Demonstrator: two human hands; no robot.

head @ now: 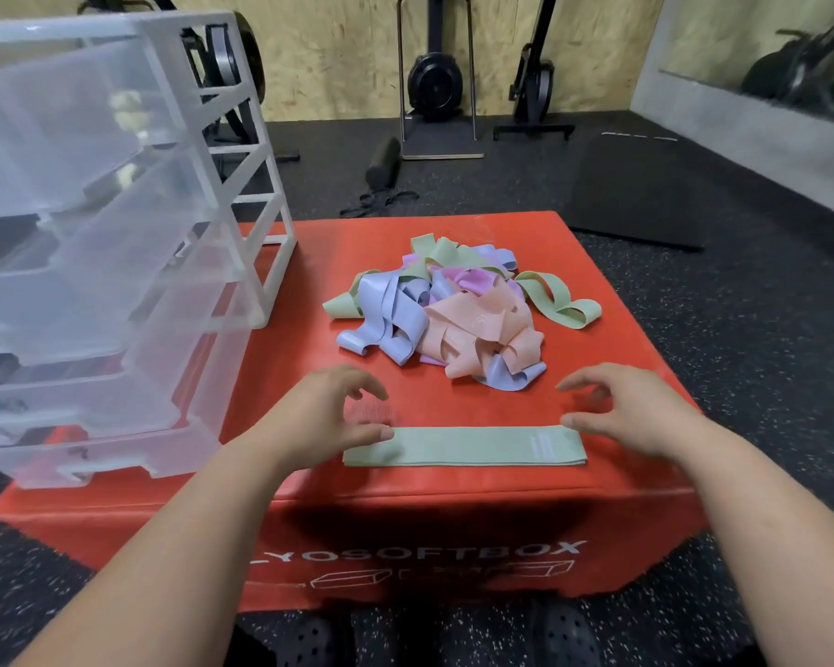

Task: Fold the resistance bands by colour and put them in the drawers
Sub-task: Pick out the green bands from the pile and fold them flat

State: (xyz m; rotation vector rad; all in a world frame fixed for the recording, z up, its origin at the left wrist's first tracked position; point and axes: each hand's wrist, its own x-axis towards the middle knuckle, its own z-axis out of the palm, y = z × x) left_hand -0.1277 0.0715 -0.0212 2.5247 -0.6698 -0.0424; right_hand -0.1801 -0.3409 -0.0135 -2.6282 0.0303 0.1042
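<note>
So one green band (pixel 468 446) was lying flat and straight along the near edge of the red padded worktop (pixel 309 339), folded flat, with small white print at its right end. The left hand (pixel 323 411) sat at the band's left end with the thumb touching the corner, and the right hand (pixel 636 411) was at the other end, thumb on the top edge. Neither grip was closed on anything: the fingers were loosely curved and spread above the surface, so both hands were basically apart and relaxed.

Just beyond the band, mid-worktop, was the tangled pile (pixel 453 320) of the rest (green, lavender, peach and a bit of pink, all mixed up). The clear plastic drawer unit (pixel 116 233) stood on the worktop's left side, its drawers slid out toward the person; couldn't tell what was in them.

The worktop sat on a speckled black floor (pixel 742 329), with a black mat (pixel 641 190) and some gym gear (pixel 435 84) against the chipboard wall behind.
</note>
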